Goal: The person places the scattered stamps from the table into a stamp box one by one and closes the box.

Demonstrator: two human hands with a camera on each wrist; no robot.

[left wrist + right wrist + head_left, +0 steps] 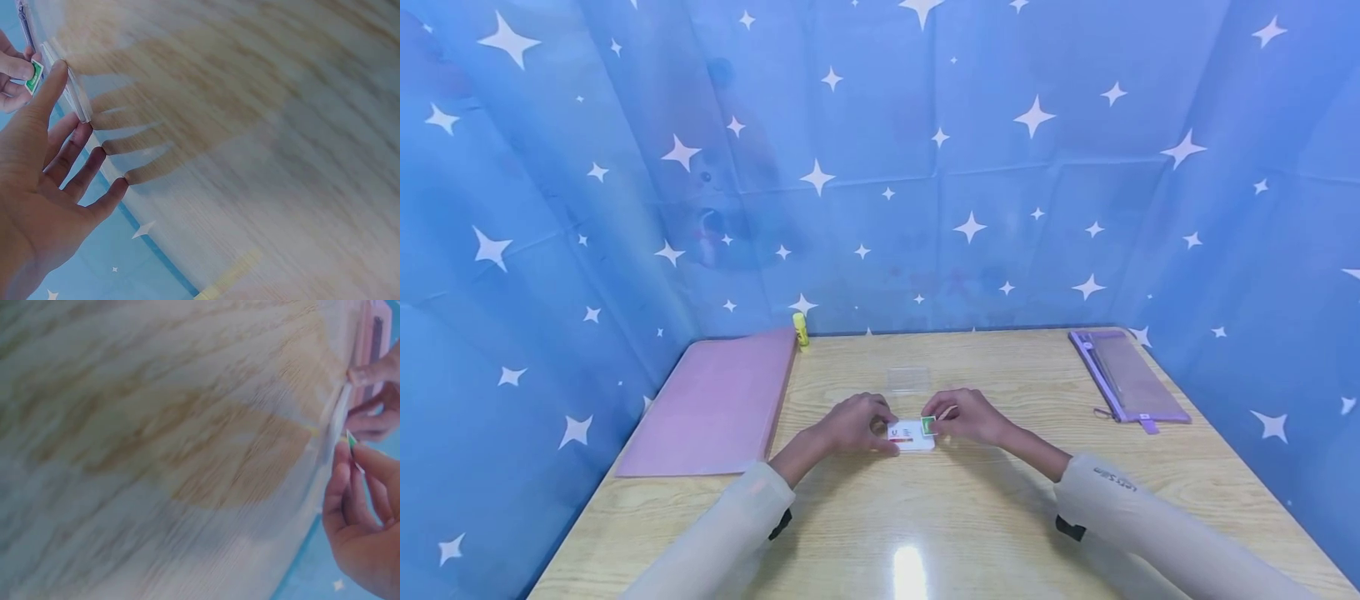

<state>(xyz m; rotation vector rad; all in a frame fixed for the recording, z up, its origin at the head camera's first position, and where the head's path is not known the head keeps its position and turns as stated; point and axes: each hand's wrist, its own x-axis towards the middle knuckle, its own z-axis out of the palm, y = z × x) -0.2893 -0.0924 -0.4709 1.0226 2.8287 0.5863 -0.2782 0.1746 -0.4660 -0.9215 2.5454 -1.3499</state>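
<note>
On the wooden table, a flat white card-like rectangle with small print and an orange-red stripe lies between the hands. My left hand holds it by its edges, with the thumb at the near edge and fingertips at the far edge. The left wrist view shows its thin side with the other fingertips touching the tabletop. Between thumb and fingers, my right hand pinches a small green square piece with a white border. That piece is tilted, and in the head view it overlaps the rectangle's right end.
Just beyond the hands lies a clear plastic rectangle. A pink folder covers the table's left side, with a yellow glue stick standing by its far corner. At the right is a purple zip pouch. A blue starry curtain surrounds the table.
</note>
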